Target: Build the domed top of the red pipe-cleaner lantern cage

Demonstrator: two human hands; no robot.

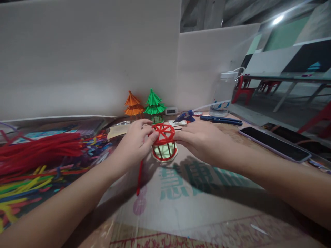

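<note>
From my remote view, the small round frame stands on the desk between my two hands, its red spoked top above brown uprights and a pale base edged in red. My left hand has its thumb and fingers at the left side of the red top; my right hand reaches the opposite side with its fingertips. I cannot tell whether either hand pinches the rim or only steadies it, since the far fingertips and the right thumb are hidden from me. The frame's far side is hard to make out too.

A red stem lies just beside the left hand, its upper end lost beneath it. Behind, an orange tiered model has its foot covered by that same hand, while the green tiered model shows almost whole beside a small display I can't read. The blue glue gun is partly hidden behind the right hand, near a clear bottle and dark blue pliers. A phone with a dark screen lies further right. On the left, red stems and mixed coloured stems blur together and run out of my view.
</note>
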